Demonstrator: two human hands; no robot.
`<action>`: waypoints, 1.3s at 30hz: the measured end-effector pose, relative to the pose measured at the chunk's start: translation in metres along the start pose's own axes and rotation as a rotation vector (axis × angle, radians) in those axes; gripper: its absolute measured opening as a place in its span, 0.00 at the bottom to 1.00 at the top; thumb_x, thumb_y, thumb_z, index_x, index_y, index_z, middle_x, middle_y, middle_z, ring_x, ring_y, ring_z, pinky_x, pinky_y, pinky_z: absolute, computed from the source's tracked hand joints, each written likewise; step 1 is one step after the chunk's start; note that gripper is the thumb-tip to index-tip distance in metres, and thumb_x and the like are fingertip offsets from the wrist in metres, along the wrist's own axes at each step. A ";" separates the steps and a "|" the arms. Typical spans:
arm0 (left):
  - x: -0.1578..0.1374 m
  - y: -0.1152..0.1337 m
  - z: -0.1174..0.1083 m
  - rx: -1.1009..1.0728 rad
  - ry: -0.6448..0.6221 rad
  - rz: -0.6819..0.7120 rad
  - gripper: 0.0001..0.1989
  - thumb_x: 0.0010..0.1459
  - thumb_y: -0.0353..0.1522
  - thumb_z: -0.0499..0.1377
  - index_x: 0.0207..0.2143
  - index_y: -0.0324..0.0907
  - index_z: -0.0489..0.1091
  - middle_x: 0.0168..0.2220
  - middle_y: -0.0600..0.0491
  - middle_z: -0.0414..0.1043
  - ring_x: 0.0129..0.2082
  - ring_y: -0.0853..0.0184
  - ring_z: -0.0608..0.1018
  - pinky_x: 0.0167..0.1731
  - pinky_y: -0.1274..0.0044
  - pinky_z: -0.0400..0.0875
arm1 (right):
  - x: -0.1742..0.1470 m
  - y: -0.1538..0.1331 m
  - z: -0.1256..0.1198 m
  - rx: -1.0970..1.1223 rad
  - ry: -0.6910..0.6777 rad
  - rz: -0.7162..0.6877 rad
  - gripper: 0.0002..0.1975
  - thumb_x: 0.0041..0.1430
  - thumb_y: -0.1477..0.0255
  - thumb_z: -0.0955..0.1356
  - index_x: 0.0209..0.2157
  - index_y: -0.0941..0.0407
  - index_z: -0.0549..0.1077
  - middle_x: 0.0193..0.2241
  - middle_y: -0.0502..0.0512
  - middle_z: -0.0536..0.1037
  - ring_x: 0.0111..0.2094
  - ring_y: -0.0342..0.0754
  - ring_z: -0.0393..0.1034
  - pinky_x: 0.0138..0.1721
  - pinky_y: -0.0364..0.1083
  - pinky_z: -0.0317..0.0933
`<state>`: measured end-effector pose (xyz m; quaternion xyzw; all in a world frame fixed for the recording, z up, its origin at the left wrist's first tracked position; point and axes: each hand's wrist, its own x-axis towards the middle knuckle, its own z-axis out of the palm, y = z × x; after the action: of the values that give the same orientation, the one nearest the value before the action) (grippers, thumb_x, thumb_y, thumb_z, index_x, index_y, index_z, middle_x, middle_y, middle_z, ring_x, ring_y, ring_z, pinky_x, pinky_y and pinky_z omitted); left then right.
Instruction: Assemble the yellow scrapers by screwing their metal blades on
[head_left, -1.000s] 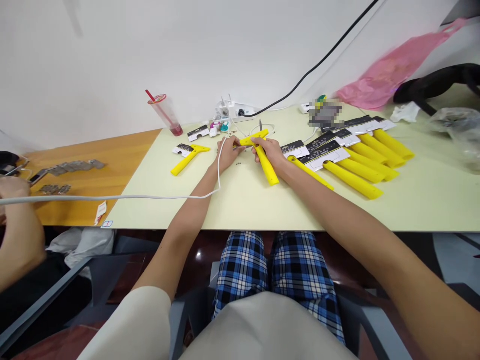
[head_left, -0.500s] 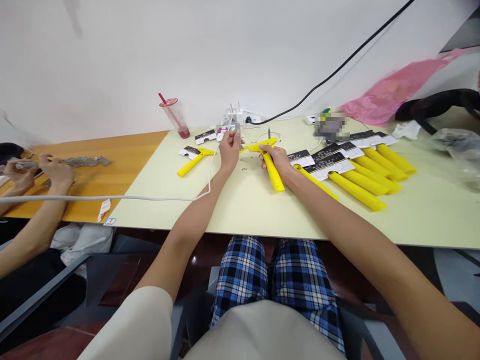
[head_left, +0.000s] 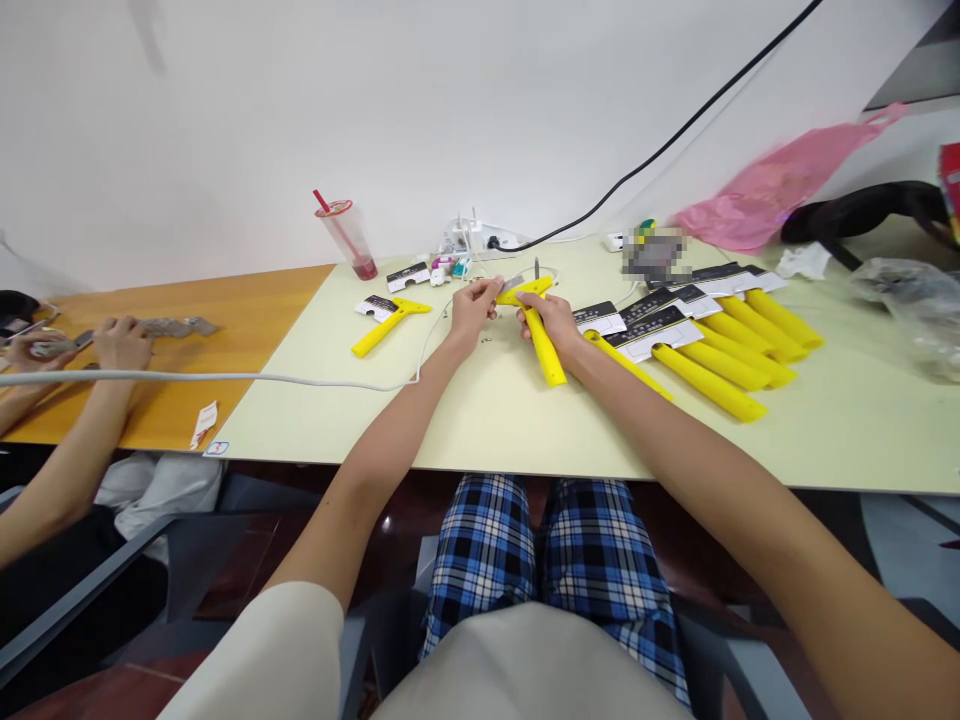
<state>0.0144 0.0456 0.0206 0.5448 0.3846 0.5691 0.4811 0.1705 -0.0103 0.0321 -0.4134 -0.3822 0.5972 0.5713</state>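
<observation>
My right hand [head_left: 553,315] is wrapped around the upper part of a yellow T-shaped scraper [head_left: 547,352], whose handle points toward me. Between the fingertips of my left hand [head_left: 472,306] is a flat grey metal blade [head_left: 513,283], held against the left part of the scraper's head. Whether the blade sits inside the head I cannot tell. A few small bits [head_left: 486,340] lie on the table below my hands. To the left lies another yellow T-shaped scraper [head_left: 388,328], next to a black-and-white card [head_left: 375,307].
Several yellow handles [head_left: 709,383] with black-and-white cards [head_left: 660,332] lie at right. A drink cup [head_left: 349,240], a power strip [head_left: 491,238] and a pink bag [head_left: 772,195] stand at the back. A white cable [head_left: 330,382] crosses the left side. A co-worker's hands [head_left: 124,345] work at far left.
My left hand has moved right and slightly down, bringing the blade from upright beside the scraper to its head. My right hand holds the scraper in nearly the same place.
</observation>
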 end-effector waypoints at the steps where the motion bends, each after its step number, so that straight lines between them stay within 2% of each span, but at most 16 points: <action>1: 0.000 -0.001 0.000 0.007 0.027 -0.004 0.17 0.63 0.45 0.72 0.30 0.43 0.76 0.22 0.59 0.60 0.21 0.74 0.65 0.23 0.80 0.65 | 0.000 0.000 0.000 -0.002 -0.002 -0.002 0.15 0.59 0.65 0.79 0.33 0.54 0.72 0.22 0.49 0.77 0.15 0.41 0.66 0.16 0.40 0.64; 5: -0.004 -0.004 -0.003 0.028 0.087 -0.012 0.20 0.62 0.49 0.72 0.30 0.44 0.75 0.21 0.60 0.60 0.20 0.74 0.64 0.21 0.80 0.64 | -0.001 0.001 0.000 -0.006 -0.006 -0.003 0.16 0.58 0.64 0.80 0.33 0.54 0.73 0.22 0.48 0.77 0.15 0.41 0.65 0.16 0.40 0.63; 10: -0.012 -0.003 -0.004 0.083 0.098 0.026 0.23 0.61 0.52 0.71 0.31 0.43 0.75 0.21 0.59 0.65 0.19 0.75 0.66 0.21 0.80 0.63 | -0.003 0.000 0.000 -0.019 -0.027 -0.010 0.16 0.58 0.64 0.81 0.32 0.54 0.73 0.21 0.48 0.77 0.15 0.40 0.65 0.16 0.40 0.63; 18: -0.014 0.000 -0.002 0.080 0.081 0.011 0.21 0.62 0.50 0.71 0.32 0.42 0.75 0.29 0.54 0.74 0.26 0.72 0.77 0.23 0.79 0.68 | -0.002 0.002 0.000 -0.013 -0.033 -0.024 0.15 0.58 0.65 0.80 0.32 0.55 0.73 0.21 0.48 0.76 0.15 0.40 0.65 0.16 0.39 0.63; 26: -0.009 -0.001 -0.003 0.044 0.155 0.074 0.20 0.63 0.49 0.71 0.32 0.43 0.76 0.26 0.56 0.70 0.25 0.73 0.73 0.21 0.80 0.65 | -0.001 0.002 -0.001 -0.032 -0.003 -0.011 0.15 0.59 0.66 0.80 0.32 0.55 0.73 0.21 0.49 0.76 0.15 0.41 0.65 0.15 0.40 0.63; 29: -0.009 -0.001 -0.004 0.060 0.138 0.081 0.18 0.63 0.48 0.71 0.32 0.43 0.77 0.25 0.56 0.70 0.25 0.72 0.72 0.22 0.80 0.65 | 0.001 0.003 -0.001 -0.041 0.003 -0.012 0.15 0.59 0.66 0.80 0.31 0.55 0.73 0.21 0.49 0.76 0.14 0.41 0.65 0.14 0.40 0.62; 33: -0.010 0.000 -0.004 0.087 0.092 0.051 0.16 0.64 0.46 0.71 0.33 0.44 0.79 0.29 0.55 0.72 0.28 0.72 0.73 0.22 0.81 0.66 | 0.002 0.004 -0.002 -0.040 0.006 -0.015 0.17 0.57 0.65 0.81 0.30 0.55 0.72 0.20 0.49 0.76 0.14 0.41 0.65 0.15 0.40 0.63; 39: -0.010 0.001 -0.007 0.030 0.051 -0.007 0.14 0.63 0.43 0.72 0.32 0.43 0.79 0.31 0.54 0.73 0.30 0.72 0.73 0.22 0.81 0.66 | 0.000 0.002 -0.001 -0.049 -0.006 -0.013 0.17 0.58 0.65 0.81 0.30 0.55 0.72 0.21 0.49 0.76 0.14 0.40 0.65 0.14 0.39 0.61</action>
<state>0.0072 0.0364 0.0186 0.5360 0.4072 0.5753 0.4646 0.1704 -0.0105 0.0300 -0.4228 -0.4010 0.5855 0.5636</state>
